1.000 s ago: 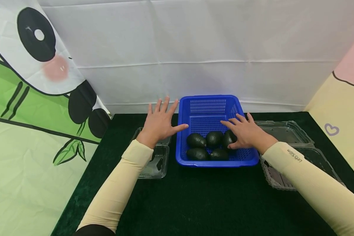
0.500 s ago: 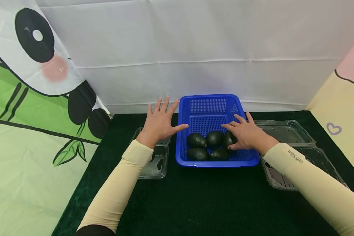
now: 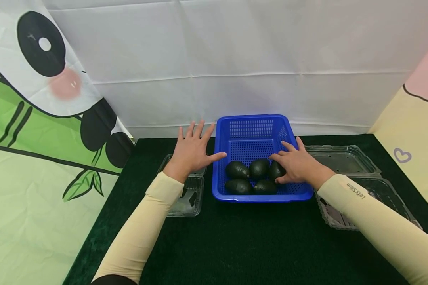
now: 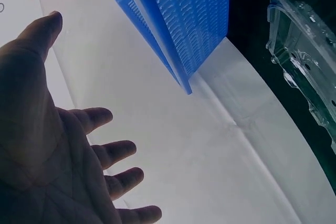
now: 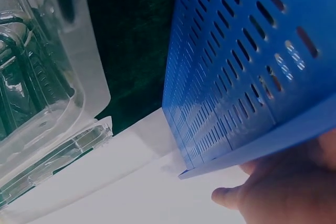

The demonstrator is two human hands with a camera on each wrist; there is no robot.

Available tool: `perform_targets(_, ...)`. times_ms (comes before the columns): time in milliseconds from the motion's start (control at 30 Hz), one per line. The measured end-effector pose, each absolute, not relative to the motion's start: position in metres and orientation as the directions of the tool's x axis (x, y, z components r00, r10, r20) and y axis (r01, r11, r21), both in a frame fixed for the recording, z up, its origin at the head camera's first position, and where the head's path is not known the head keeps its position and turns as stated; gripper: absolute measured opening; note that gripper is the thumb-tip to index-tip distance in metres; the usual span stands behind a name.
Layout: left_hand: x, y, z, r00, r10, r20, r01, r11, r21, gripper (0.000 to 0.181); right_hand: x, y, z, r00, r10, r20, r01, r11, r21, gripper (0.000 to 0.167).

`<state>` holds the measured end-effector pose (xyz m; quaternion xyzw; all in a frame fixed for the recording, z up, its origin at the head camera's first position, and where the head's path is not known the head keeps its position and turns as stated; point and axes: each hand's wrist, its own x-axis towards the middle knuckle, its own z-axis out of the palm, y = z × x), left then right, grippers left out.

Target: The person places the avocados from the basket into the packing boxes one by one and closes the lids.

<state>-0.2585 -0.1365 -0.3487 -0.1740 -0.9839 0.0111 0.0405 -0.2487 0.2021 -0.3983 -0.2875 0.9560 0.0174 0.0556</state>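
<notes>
In the head view, a blue plastic basket (image 3: 246,198) holds several dark green avocados (image 3: 237,169). My right hand (image 3: 301,166) reaches over its right side, with thumb and index finger on either side of the rightmost avocado (image 3: 276,170); its other visible fingers stay spread. Whether the fingertips touch the fruit cannot be told. The right wrist view has part of that hand (image 5: 294,187) behind the basket's rim. My left hand (image 3: 193,152) hovers left of the basket, fingers spread and holding nothing. The left wrist view shows its bare palm (image 4: 58,145).
A clear hinged plastic container (image 3: 189,200) lies open at the left, partly under my left forearm. A larger open clear container (image 3: 342,158) lies right of the basket, partly behind my right sleeve. Dark green cloth (image 3: 256,245) covers the table, and a white sheet (image 3: 235,59) hangs behind.
The right hand's thumb and index finger have come slightly lower and closer about the rightmost avocado. The left hand has barely shifted, and the avocados stay in place.
</notes>
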Motion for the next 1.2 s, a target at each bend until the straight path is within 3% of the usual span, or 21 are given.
perform_targets(633, -0.248, -0.156, -0.358, -0.95, 0.3, 0.09, 0.304, 0.952, 0.029, 0.098, -0.246, 0.203, -0.398, -0.808, -0.579, -0.109, -0.581, 0.814, -0.021, 0.067)
perform_targets(1200, -0.248, -0.158, -0.36, -0.954, 0.289, 0.085, 0.291, 0.957, 0.014, 0.098, -0.247, 0.202, -0.402, -0.801, -0.595, -0.065, -0.594, 0.804, -0.024, 0.059)
